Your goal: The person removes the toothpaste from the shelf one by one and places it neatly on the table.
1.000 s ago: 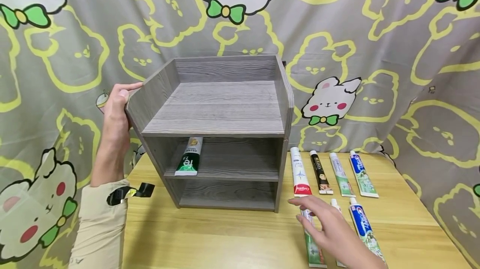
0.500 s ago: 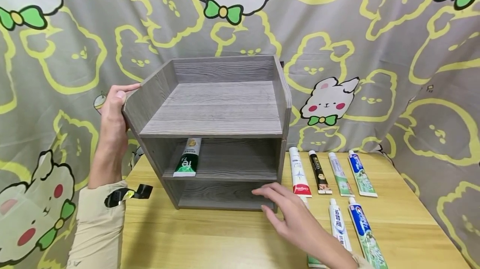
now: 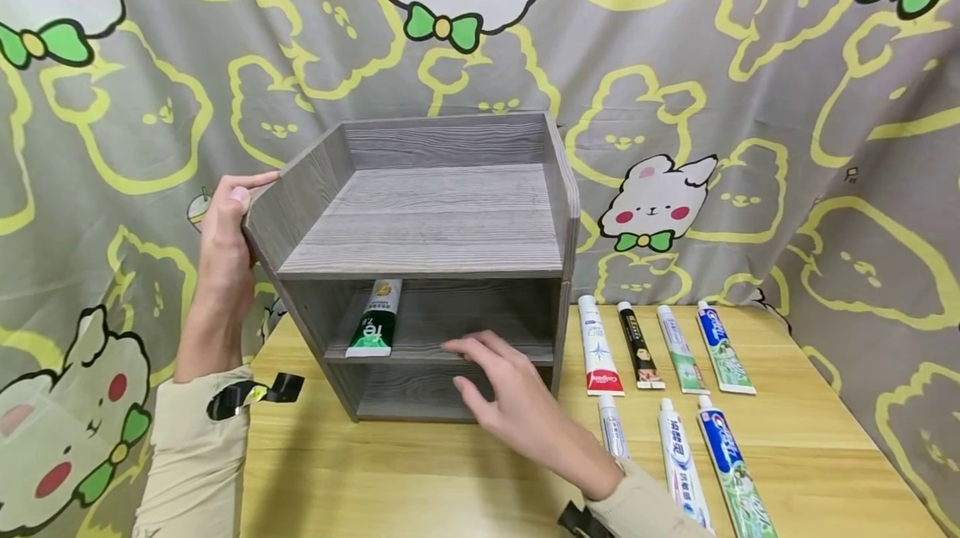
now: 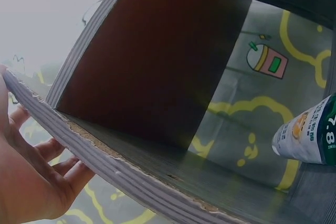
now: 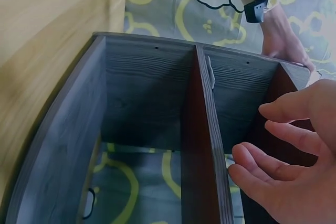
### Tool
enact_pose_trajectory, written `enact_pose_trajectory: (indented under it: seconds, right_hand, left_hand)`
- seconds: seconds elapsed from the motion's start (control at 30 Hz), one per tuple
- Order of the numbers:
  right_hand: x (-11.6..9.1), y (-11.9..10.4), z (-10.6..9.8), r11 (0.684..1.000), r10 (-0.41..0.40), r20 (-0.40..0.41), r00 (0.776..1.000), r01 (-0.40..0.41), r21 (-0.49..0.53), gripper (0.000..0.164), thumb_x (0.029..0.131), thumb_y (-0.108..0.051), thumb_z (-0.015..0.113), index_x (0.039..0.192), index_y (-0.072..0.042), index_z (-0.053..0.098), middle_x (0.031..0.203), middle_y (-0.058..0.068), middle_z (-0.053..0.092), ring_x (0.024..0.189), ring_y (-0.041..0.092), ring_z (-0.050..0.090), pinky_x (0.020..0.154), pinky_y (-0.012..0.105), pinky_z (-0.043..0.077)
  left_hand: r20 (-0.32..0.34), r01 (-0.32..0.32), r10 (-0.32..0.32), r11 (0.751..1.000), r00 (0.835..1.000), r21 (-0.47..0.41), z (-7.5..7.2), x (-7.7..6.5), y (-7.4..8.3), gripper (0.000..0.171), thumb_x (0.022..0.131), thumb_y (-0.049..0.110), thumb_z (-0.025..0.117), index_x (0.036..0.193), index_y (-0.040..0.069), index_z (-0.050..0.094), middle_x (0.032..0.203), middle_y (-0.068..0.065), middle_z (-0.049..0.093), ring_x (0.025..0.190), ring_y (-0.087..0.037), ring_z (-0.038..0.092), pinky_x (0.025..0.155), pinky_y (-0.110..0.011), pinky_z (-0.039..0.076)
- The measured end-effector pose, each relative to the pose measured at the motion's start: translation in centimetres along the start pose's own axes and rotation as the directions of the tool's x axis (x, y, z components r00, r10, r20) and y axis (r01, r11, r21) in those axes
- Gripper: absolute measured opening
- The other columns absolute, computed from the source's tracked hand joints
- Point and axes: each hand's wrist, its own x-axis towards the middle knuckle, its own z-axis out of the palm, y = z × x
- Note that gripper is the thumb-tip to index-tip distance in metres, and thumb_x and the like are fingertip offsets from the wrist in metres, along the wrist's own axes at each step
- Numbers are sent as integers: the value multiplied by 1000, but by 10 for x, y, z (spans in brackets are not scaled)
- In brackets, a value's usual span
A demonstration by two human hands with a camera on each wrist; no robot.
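A grey wood-grain desktop shelf (image 3: 420, 221) stands on the table, with an open top and two compartments below. My left hand (image 3: 223, 250) grips the upper front edge of its left side panel, thumb above; in the left wrist view the fingers (image 4: 50, 150) wrap that edge. A green-and-white toothpaste tube (image 3: 373, 321) lies on the middle board at the left, its crimped end at the front edge. My right hand (image 3: 517, 396) hovers before the middle board, right of the tube, its fingers loosely bent and holding nothing. In the right wrist view it partly hides the upper compartment.
Right of the shelf, several toothpaste tubes lie in two rows on the wooden table (image 3: 390, 480). A Colgate tube (image 3: 598, 346) and a black tube (image 3: 640, 346) are in the back row. A patterned curtain (image 3: 480, 79) hangs close behind.
My right hand has moved left from over the front-row tubes to before the middle board, uncovering those tubes. The left hand keeps its grip on the panel.
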Motion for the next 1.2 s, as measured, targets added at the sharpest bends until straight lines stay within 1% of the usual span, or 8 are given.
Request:
enact_pose_trajectory:
  seconds: [0.2, 0.37, 0.53, 0.67, 0.9, 1.03, 1.13, 1.2]
  right_hand:
    - [21, -4, 17, 998, 32, 16, 999, -33, 46, 41, 95, -9, 71, 135, -15, 63, 125, 7, 66, 108, 22, 65, 87, 37, 55]
    - [40, -6, 30, 997, 61, 23, 998, -63, 52, 44, 96, -13, 71, 138, -14, 60, 131, 9, 65, 119, 26, 63, 96, 41, 53]
    - [60, -8, 41, 991, 120, 47, 992, -122, 47, 49, 97, -18, 71, 144, -12, 57, 139, 8, 61, 128, 24, 58, 102, 40, 50]
    - [76, -11, 49, 984, 168, 71, 983, -172, 53, 55, 100, -21, 68, 150, -9, 50, 147, 11, 55, 132, 26, 55, 102, 41, 50]
    - [97, -11, 64, 971, 225, 90, 970, -231, 66, 64, 99, -23, 68, 156, -12, 41, 152, 15, 46, 137, 29, 48, 106, 41, 46]
    - [105, -8, 72, 954, 284, 125, 951, -294, 65, 67, 100, -23, 66, 159, -11, 36, 154, 19, 41, 136, 33, 46, 104, 41, 47]
    - [111, -5, 79, 944, 321, 129, 938, -329, 41, 68, 100, -25, 65, 159, -10, 35, 151, 20, 43, 134, 33, 46, 101, 41, 48]
    - [115, -4, 84, 939, 341, 119, 932, -344, 8, 69, 100, -27, 65, 159, -8, 35, 149, 19, 45, 136, 33, 44, 104, 40, 46]
  left_hand:
    - [-5, 10, -10, 1000, 1000, 9, -2, -2, 0, 37, 101, 30, 45, 124, 11, 68, 105, -11, 61, 81, -22, 56, 63, -30, 44]
    - [-15, 4, -4, 1000, 1000, 13, -3, -2, 0, 37, 101, 30, 46, 123, 11, 68, 105, -11, 61, 79, -21, 57, 62, -29, 44]
    - [-16, -6, 7, 1000, 1000, 8, -3, -1, 1, 37, 101, 31, 47, 123, 10, 68, 103, -11, 62, 77, -20, 58, 61, -29, 44]
    - [-12, -3, 3, 1000, 1000, 2, -2, 0, 1, 37, 101, 30, 46, 123, 10, 68, 100, -11, 63, 75, -20, 58, 59, -28, 44]
    - [-14, 13, -13, 1000, 1000, -4, -1, 0, 1, 36, 100, 30, 46, 122, 11, 68, 99, -10, 63, 74, -19, 59, 58, -27, 44]
    - [-11, 18, -18, 1000, 1000, 2, -1, 0, 1, 37, 100, 31, 46, 123, 11, 68, 101, -11, 62, 76, -20, 58, 59, -28, 44]
    - [-2, 21, -21, 1000, 1000, 5, 0, 1, 1, 37, 100, 31, 46, 124, 11, 67, 105, -11, 61, 80, -22, 58, 61, -29, 45]
    - [-7, 20, -20, 1000, 1000, 4, 0, 1, 0, 37, 100, 31, 46, 123, 11, 67, 105, -12, 61, 80, -22, 58, 61, -29, 45]
